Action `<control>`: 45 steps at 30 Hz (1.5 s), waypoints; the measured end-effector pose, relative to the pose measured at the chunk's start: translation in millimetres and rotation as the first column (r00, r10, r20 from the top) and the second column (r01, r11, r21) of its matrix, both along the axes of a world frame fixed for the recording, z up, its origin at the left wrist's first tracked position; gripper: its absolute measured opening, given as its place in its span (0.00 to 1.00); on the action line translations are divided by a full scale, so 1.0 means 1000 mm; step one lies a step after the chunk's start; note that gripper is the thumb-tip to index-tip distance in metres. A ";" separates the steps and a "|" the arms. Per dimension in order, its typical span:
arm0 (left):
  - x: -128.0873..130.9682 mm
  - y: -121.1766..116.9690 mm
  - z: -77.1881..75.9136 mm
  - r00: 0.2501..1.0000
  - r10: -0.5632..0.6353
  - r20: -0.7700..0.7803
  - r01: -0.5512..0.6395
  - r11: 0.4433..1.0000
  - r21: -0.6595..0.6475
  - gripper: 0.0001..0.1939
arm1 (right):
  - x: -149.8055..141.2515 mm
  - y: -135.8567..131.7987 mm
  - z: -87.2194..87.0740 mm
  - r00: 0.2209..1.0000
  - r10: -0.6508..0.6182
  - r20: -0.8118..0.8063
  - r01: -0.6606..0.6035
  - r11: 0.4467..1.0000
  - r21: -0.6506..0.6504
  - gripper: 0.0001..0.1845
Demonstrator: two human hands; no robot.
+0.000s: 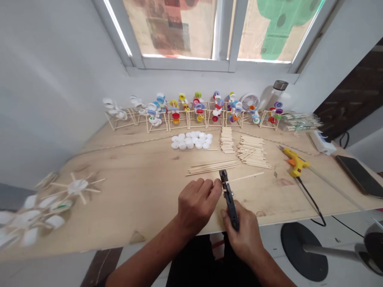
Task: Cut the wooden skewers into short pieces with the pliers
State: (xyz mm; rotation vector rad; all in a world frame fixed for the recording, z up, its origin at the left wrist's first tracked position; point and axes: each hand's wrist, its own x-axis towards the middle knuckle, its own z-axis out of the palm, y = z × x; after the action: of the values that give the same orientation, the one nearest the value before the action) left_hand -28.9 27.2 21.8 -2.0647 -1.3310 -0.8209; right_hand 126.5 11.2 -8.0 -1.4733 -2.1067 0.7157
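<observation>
My right hand (245, 229) is wrapped round the handles of black pliers (229, 201), whose head points away from me over the table. Between the jaws lies a thin wooden stick (247, 176), its long end reaching out to the right. Closed, with the knuckles up, my left hand (199, 199) grips the stick's other end just left of the jaws; its fingertips are partly hidden. Beyond my hands lie several long wooden sticks (212, 166). Farther back are two piles of short cut sticks (226, 139) and a group of white bottle caps (191, 140).
Stick frames with colourful cap wheels (175, 113) line the wall below the window. A yellow glue gun (295, 160), a phone (360, 175) and a power strip (323, 142) lie on the right. At left are a spoked stick wheel (78, 186) and white cap wheels (28, 219).
</observation>
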 end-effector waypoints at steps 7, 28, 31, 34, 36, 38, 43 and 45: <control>0.000 0.008 -0.006 1.000 -0.014 0.008 0.014 1.000 -0.009 0.06 | -0.001 0.004 -0.003 1.000 -0.028 0.008 0.029 0.999 -0.017 0.12; -0.003 -0.016 0.007 0.992 -0.101 -0.079 0.104 0.994 0.043 0.08 | 0.010 -0.020 0.015 1.000 -0.011 0.004 0.011 1.000 -0.019 0.08; -0.004 -0.017 0.007 0.992 -0.119 -0.042 0.120 0.993 0.009 0.08 | 0.010 -0.023 0.016 1.000 -0.011 0.010 0.011 0.999 -0.030 0.08; -0.004 -0.017 0.007 0.989 -0.149 0.016 0.150 0.988 -0.033 0.08 | 0.011 -0.024 0.019 1.000 -0.003 -0.015 0.002 0.998 -0.063 0.08; -0.003 -0.018 0.009 0.985 -0.161 0.057 0.164 0.985 -0.060 0.08 | 0.011 -0.025 0.020 0.999 0.005 -0.041 -0.009 0.996 -0.093 0.08; -0.002 -0.019 0.012 0.983 -0.159 0.092 0.167 0.982 -0.083 0.08 | 0.012 -0.026 0.021 0.999 0.006 -0.051 -0.011 0.994 -0.105 0.07; 0.000 -0.023 0.016 0.975 -0.160 0.157 0.182 0.974 -0.138 0.09 | 0.013 -0.027 0.018 1.000 -0.007 0.014 0.007 0.999 -0.044 0.07; 0.000 -0.025 0.016 0.972 -0.161 0.170 0.186 0.971 -0.149 0.09 | 0.013 -0.028 0.017 0.999 -0.006 0.043 0.006 1.000 -0.008 0.08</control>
State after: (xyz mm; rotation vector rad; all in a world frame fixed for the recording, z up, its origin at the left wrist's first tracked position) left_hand -28.9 2.4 38.3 -2.3128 -1.3530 -0.9968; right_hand 139.2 -16.9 8.8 -1.5114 -2.1327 0.6977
